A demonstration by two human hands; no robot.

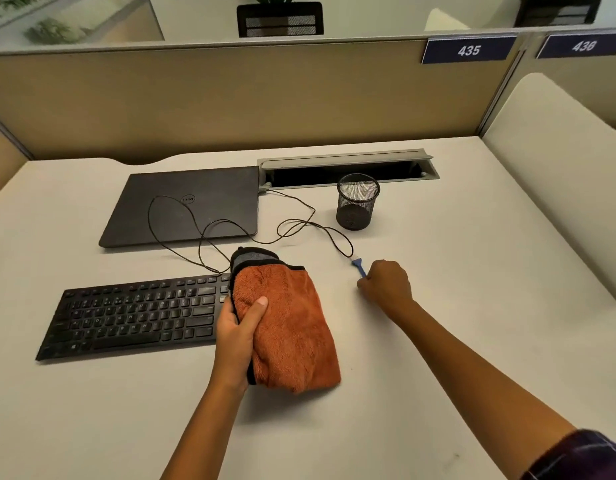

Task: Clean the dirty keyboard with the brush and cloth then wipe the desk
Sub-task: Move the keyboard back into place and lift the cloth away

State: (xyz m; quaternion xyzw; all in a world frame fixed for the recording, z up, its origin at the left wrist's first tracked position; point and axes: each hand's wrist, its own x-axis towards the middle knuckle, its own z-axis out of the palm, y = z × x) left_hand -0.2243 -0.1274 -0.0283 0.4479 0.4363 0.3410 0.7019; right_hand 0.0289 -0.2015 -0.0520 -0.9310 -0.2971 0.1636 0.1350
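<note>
A black keyboard [133, 313] lies on the white desk [473, 306], left of centre. My left hand [239, 336] grips a folded orange cloth [292, 330] with a grey-black edge. The cloth covers the keyboard's right end. My right hand [386, 284] is curled round a small blue brush [359, 266]; only the brush's tip shows, pointing away from me near the cable. The rest of the brush is hidden in my fist.
A shut black laptop [185, 206] lies behind the keyboard, and a thin black cable [299, 223] loops over it and across the desk. A black mesh pen cup [357, 202] stands before the open grey cable tray [348, 168]. Beige partition panels enclose the desk.
</note>
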